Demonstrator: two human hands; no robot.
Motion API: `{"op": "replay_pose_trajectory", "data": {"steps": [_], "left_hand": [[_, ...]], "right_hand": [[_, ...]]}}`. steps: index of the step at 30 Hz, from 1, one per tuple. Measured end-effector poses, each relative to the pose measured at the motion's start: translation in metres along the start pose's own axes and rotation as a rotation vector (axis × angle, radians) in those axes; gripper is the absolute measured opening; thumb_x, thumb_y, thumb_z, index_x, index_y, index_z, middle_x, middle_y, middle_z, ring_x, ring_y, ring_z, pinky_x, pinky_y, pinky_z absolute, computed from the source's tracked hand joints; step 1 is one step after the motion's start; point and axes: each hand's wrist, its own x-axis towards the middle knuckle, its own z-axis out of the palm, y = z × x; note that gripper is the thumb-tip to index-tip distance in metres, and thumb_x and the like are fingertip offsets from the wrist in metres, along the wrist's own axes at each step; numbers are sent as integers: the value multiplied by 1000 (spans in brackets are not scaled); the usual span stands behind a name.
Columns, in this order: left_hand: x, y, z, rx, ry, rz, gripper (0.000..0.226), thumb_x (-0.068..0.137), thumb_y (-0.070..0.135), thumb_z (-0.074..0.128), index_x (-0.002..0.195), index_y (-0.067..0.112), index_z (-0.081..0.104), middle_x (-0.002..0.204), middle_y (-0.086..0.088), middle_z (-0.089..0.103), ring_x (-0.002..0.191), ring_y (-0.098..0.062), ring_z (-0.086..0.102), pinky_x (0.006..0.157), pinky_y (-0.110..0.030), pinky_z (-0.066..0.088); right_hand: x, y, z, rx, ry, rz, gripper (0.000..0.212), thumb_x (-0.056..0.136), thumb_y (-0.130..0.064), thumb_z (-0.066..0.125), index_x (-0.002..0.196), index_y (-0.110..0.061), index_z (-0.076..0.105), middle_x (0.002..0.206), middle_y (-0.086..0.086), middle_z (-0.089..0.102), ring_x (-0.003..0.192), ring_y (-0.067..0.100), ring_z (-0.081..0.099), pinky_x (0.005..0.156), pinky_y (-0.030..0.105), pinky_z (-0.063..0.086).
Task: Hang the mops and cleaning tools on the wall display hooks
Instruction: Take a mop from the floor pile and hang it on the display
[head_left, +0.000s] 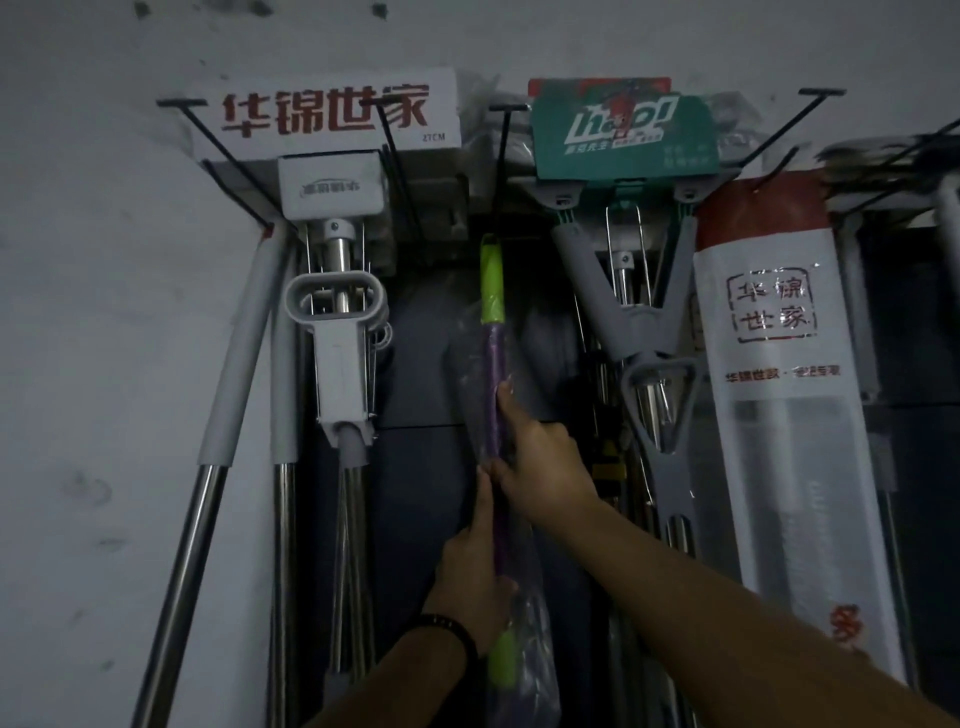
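As my right hand (540, 467), nearer the black hook (503, 156), and my left hand (475, 566) gripped the upright purple handle (496, 374), its green tip (491, 280) stood just below that hook

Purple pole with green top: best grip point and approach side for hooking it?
Grip the purple pole mid-shaft, below the green sleeve, from the front: it stands near-upright, mops crowd both sides, the top must stay free for the hook. The left hand and right hand hold there.
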Motion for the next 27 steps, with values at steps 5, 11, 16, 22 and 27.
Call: {"op": "replay_pose_trajectory", "data": {"steps": [5,11,16,22,27], "left_hand": [[8,-3,5,15,8,1,129,81,-3,63,145,66,-25,114,3,70,89,-13,70,85,-33,62],[18,-2,10,28,20,1,128,80,-4,61,146,66,-24,135,7,63,108,-15,67,96,-33,59],[24,-4,15,40,34,-2,127,81,-5,60,148,63,-24,144,15,54,118,-9,62,100,-20,52],[37,-24,23,92,71,-19,112,86,12,63,152,61,-14,134,14,60,113,-9,66,91,-19,54],[40,-14,24,-113,119,-161,76,86,67,53,151,35,28,141,10,50,131,-12,53,118,-31,38]], "right_hand": [[10,6,4,-17,-23,41,104,92,-21,76,164,-47,5,117,11,74,103,31,73,94,50,62],[20,15,11,-12,-23,74,102,91,-19,73,163,-48,6,113,14,74,102,35,73,94,51,62],[21,19,13,28,-27,69,98,95,-14,67,161,-52,6,112,12,73,99,32,73,93,51,63],[16,16,15,-26,-54,52,101,98,-23,66,161,-51,-8,112,13,69,98,35,70,88,49,62],[-5,9,3,-86,-59,-22,93,98,-38,61,165,-40,-3,111,10,66,95,32,70,82,44,61]]}}
